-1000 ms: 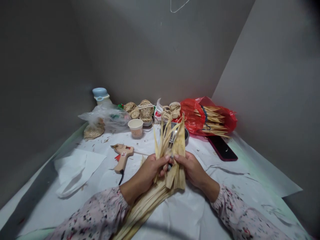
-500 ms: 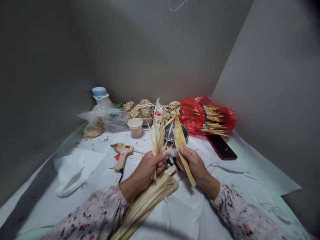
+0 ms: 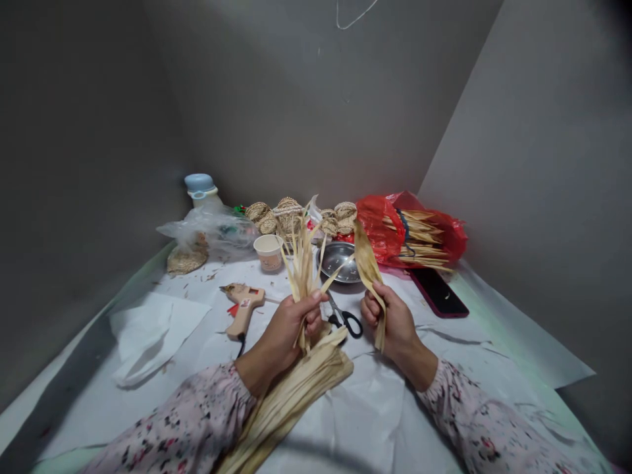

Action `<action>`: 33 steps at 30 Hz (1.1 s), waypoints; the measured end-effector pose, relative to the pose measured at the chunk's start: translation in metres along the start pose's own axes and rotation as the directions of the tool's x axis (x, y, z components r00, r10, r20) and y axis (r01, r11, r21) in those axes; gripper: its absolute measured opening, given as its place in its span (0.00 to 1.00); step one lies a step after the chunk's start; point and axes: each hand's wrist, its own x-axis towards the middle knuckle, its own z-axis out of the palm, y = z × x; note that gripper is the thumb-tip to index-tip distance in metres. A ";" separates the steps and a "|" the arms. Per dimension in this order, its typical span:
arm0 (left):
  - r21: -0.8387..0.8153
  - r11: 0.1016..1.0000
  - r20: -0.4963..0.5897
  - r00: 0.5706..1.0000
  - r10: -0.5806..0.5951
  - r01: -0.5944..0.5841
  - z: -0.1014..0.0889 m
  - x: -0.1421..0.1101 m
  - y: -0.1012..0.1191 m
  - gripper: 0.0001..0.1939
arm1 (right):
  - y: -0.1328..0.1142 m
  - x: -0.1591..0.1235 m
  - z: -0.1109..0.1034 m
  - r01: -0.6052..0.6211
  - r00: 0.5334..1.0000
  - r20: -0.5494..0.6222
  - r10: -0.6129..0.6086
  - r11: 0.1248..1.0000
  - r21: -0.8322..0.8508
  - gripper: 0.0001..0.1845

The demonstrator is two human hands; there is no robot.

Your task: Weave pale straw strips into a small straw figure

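My left hand [image 3: 292,327] is closed around a bunch of dried corn husk strips [image 3: 303,260], whose thin ends fan upward. In my right hand [image 3: 392,320] a single broad yellowish corn husk [image 3: 366,258] is gripped near its lower end, standing up with its tip leaning left. Between the hands, black-handled scissors [image 3: 351,324] lie on the white table cover. A thick bundle of husks [image 3: 296,401] rests below my left hand and runs toward the front edge. Behind the hands sits a metal bowl [image 3: 340,253] with a little something in it.
A glue gun [image 3: 244,308] and a paper cup [image 3: 269,253] stand left. Woven pieces [image 3: 288,217] line the back beside a clear plastic bag [image 3: 212,227] and a blue-lidded bottle [image 3: 200,184]. A red bag of husks [image 3: 378,227] and a phone [image 3: 439,294] are right. Grey walls enclose the table.
My right hand has moved away from my left with its husk, which has turned more upright. The scissors and bowl between the hands show more fully. My left hand keeps its bunch.
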 end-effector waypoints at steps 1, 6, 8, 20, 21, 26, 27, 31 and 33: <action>-0.011 1.000 -0.001 1.000 0.003 -0.003 0.000 0.000 0.001 0.12 | -0.001 0.001 -0.001 0.010 1.000 -0.011 -0.010 1.000 0.027 0.18; -0.072 0.997 -0.020 0.999 0.026 -0.027 0.001 0.000 0.004 0.11 | -0.008 0.008 -0.010 0.049 0.996 -0.080 -0.044 0.997 0.064 0.19; -0.097 0.995 -0.027 0.999 0.031 -0.034 0.001 0.000 0.005 0.11 | -0.008 0.011 -0.014 0.073 0.994 -0.082 -0.068 0.996 0.052 0.20; -0.045 0.998 -0.022 0.999 0.048 -0.049 0.001 0.001 0.003 0.12 | -0.001 0.006 -0.009 -0.012 0.995 -0.100 0.015 0.999 0.031 0.10; -0.029 0.999 0.007 0.999 0.039 -0.039 0.002 0.000 0.002 0.12 | 0.001 0.003 -0.006 -0.037 0.997 -0.074 0.038 0.999 0.004 0.09; 0.052 0.999 0.087 0.996 -0.018 0.014 0.003 -0.003 -0.003 0.15 | 0.005 -0.011 0.004 -0.033 0.988 0.145 0.046 0.995 -0.090 0.14; 0.071 0.997 0.094 0.995 -0.025 0.018 0.003 -0.003 -0.004 0.16 | 0.005 -0.013 0.006 -0.039 0.983 0.174 0.058 0.993 -0.108 0.15; 0.136 0.990 0.107 0.993 -0.045 0.030 0.002 -0.003 -0.008 0.18 | 0.009 -0.015 0.008 -0.039 0.966 0.246 0.078 0.987 -0.158 0.17; 0.138 0.989 0.110 0.991 -0.077 0.061 0.002 -0.003 -0.009 0.20 | 0.012 -0.015 0.007 -0.027 0.965 0.253 0.069 0.985 -0.168 0.18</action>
